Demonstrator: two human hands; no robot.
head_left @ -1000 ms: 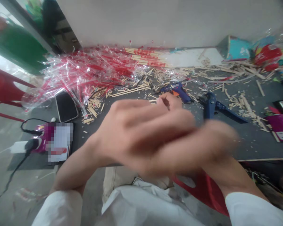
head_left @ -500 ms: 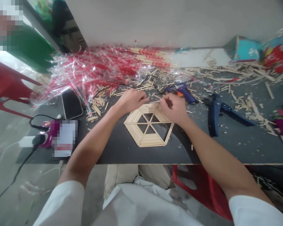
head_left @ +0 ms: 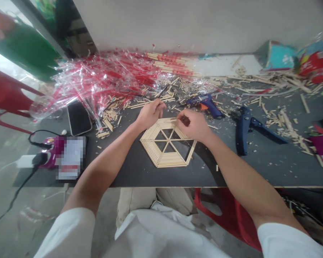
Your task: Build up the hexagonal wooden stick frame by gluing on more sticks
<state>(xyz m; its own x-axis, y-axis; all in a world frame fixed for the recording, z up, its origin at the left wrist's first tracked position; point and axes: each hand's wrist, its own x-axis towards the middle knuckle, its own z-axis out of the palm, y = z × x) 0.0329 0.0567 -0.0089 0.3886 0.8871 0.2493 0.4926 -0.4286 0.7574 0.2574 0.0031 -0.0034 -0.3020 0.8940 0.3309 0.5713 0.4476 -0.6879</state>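
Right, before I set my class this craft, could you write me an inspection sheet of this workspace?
Surface: dark tabletop, strewn with debris.
Job's things: stick hexagon lies flat, its near right section mostly open.
Tools: glue gun and blue-handled tool lie to the right.
Clutter: red-and-clear wrapped pile at the back; wood offcuts; two phones on the left.
Hands: left hand and right hand at the hexagon's far side; grip unclear.
Cables: black cable drops off the left from a purple power strip; glue gun cord unclear.
Surroundings: pale wall behind, red stool left.
Spills: nothing seen.
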